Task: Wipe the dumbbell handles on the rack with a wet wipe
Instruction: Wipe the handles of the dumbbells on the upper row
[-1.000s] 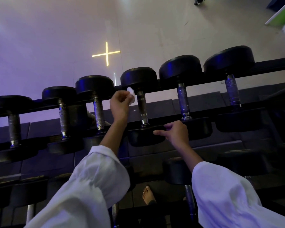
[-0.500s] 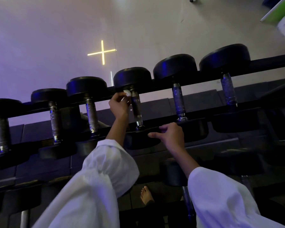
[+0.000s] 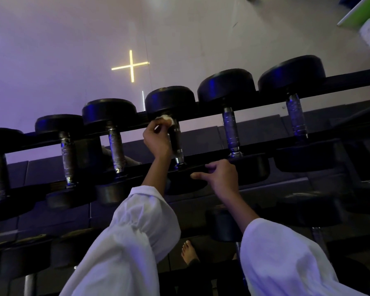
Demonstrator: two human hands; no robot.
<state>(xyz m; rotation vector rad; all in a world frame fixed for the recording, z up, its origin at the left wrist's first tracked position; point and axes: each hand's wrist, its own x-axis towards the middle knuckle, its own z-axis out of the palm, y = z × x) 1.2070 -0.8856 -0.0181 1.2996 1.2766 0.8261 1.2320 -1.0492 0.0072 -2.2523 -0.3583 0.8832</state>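
**Head view: left hand wipes a dumbbell handle, right hand holds the rack**

Head camera looks down over two white sleeves at a row of black dumbbells lying across the rack [image 3: 348, 79]. The left hand [image 3: 157, 142] is raised, its fingers curled and pinching a small white wet wipe [image 3: 166, 119] at the fingertips. The wipe is pressed against the top of the dumbbell handle [image 3: 177, 144] just right of that hand, right under the dumbbell's far head [image 3: 170, 99]. The rest of that handle runs down beside the palm, dark above and with a bright metal collar near the wrist.

The right hand [image 3: 220, 178] sits lower and to the right of the left one. Its fingers curl over the front rail [image 3: 252, 149] and its thumb stretches out to the left along it. It holds nothing else.

Further metal handles stand left of the left hand and right of the right hand, each between two round black heads. Between and below the two forearms a bare foot [image 3: 188, 253] shows on the dark floor. Beyond the left hand, above the dumbbells, a glowing yellow cross [image 3: 131, 66] lies on the pale surface.
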